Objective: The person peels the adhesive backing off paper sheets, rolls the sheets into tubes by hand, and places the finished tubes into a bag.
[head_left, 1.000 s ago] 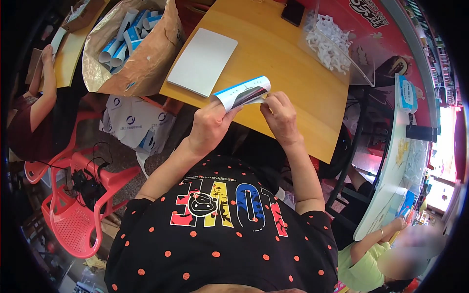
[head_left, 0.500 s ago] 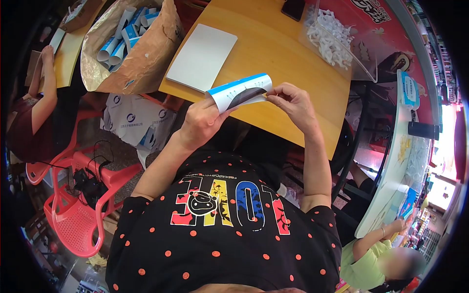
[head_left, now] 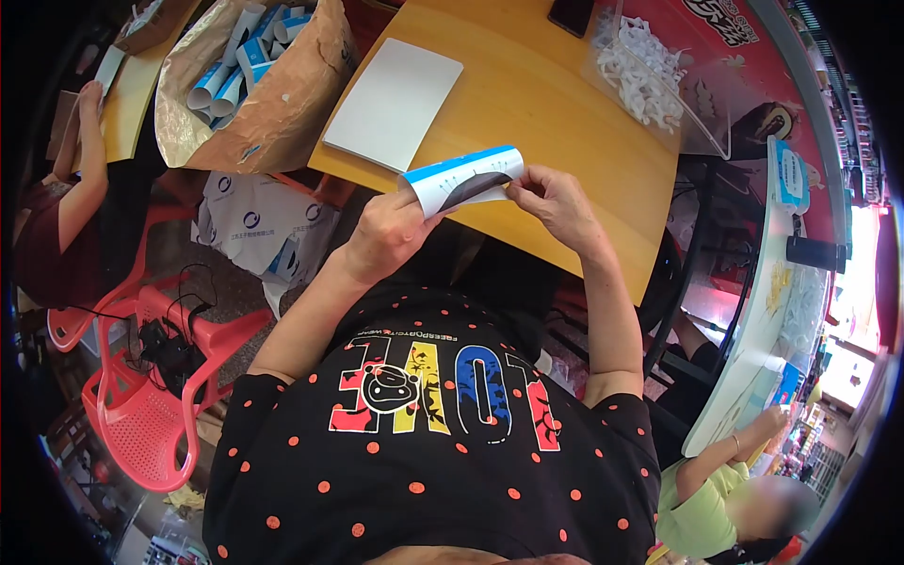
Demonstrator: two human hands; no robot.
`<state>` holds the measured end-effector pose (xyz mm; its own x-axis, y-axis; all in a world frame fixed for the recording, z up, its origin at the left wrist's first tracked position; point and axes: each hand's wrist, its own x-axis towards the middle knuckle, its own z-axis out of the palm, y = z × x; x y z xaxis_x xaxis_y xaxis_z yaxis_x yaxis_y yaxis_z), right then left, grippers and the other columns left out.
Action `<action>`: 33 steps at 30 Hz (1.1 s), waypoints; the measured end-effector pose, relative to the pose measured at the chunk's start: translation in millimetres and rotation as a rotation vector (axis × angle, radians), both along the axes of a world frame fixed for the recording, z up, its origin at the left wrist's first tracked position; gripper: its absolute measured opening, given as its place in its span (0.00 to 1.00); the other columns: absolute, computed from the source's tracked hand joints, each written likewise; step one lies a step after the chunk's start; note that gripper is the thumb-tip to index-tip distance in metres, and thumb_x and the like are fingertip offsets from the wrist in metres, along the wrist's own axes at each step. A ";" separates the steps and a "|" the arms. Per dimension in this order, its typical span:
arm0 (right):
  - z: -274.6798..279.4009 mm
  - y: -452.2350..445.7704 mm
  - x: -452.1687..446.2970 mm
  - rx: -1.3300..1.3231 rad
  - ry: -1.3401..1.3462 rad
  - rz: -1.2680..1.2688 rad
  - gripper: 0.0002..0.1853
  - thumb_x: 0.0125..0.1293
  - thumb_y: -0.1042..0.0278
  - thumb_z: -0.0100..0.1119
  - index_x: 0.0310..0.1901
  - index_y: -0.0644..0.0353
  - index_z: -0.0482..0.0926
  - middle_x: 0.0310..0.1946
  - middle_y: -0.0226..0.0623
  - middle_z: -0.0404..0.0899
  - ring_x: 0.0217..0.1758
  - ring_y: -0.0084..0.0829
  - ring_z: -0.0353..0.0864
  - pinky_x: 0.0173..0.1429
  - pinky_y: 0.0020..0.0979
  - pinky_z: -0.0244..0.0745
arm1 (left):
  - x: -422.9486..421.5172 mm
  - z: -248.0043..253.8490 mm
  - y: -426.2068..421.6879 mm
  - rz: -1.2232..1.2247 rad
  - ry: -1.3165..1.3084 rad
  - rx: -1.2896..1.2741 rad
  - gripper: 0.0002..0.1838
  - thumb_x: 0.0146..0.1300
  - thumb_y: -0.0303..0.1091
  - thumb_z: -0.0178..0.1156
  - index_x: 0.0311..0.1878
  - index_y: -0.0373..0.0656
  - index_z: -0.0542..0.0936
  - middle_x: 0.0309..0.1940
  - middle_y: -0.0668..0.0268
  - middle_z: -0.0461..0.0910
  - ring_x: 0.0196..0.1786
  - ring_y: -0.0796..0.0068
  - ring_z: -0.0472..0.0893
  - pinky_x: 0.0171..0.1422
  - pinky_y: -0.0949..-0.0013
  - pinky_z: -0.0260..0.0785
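Note:
My left hand (head_left: 386, 235) is closed round the left end of a curled blue-and-white printed sheet (head_left: 461, 179), with some of its fingers tucked inside the curl. The sheet bows upward above the table's near edge and shows a dark curved patch. At its right end, my right hand (head_left: 556, 202) pinches the edge between thumb and fingers; whether anything small is also between them, I cannot tell. Beyond the sheet, a stack of white paper (head_left: 395, 104) lies on the wooden table (head_left: 527, 94).
A brown paper bag (head_left: 292, 113) full of rolled blue-and-white sheets stands left. A clear bin (head_left: 702, 122) of white pieces and a dark phone (head_left: 571, 14) are at the back. Red chairs (head_left: 151, 424) stand lower left. Another person (head_left: 80, 212) sits left, one more (head_left: 702, 508) lower right.
My right hand has shifted slightly left, its fingertips now closer on the sheet's right edge. My left hand keeps its hold. The view has moved a little.

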<state>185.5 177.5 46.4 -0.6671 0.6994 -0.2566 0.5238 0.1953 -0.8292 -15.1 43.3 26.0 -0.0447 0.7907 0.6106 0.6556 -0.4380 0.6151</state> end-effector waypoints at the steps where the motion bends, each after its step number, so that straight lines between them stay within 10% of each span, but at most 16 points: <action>1: 1.9 -2.1 -0.1 0.000 -0.007 -0.010 0.10 0.63 0.67 0.59 0.31 0.67 0.76 0.21 0.22 0.69 0.26 0.13 0.63 0.29 0.20 0.60 | -1.2 -2.1 -0.5 -0.002 0.040 -0.005 0.12 0.51 0.20 0.66 0.40 0.32 0.80 0.35 0.52 0.81 0.33 0.57 0.82 0.35 0.66 0.74; 25: 7.2 -40.6 -21.4 0.160 0.258 -0.216 0.05 0.60 0.74 0.61 0.31 0.67 0.78 0.23 0.23 0.72 0.26 0.12 0.67 0.30 0.17 0.64 | -6.0 -7.5 4.1 0.028 0.070 0.000 0.13 0.51 0.21 0.66 0.41 0.32 0.79 0.35 0.55 0.81 0.37 0.58 0.81 0.38 0.66 0.75; 33: 60.4 -101.3 -53.5 0.297 0.651 0.450 0.07 0.50 0.78 0.65 0.28 0.59 0.75 0.26 0.33 0.76 0.29 0.33 0.77 0.33 0.30 0.73 | -0.5 -26.5 11.9 0.011 0.091 -0.042 0.12 0.52 0.22 0.64 0.42 0.34 0.80 0.37 0.52 0.80 0.38 0.52 0.80 0.40 0.61 0.74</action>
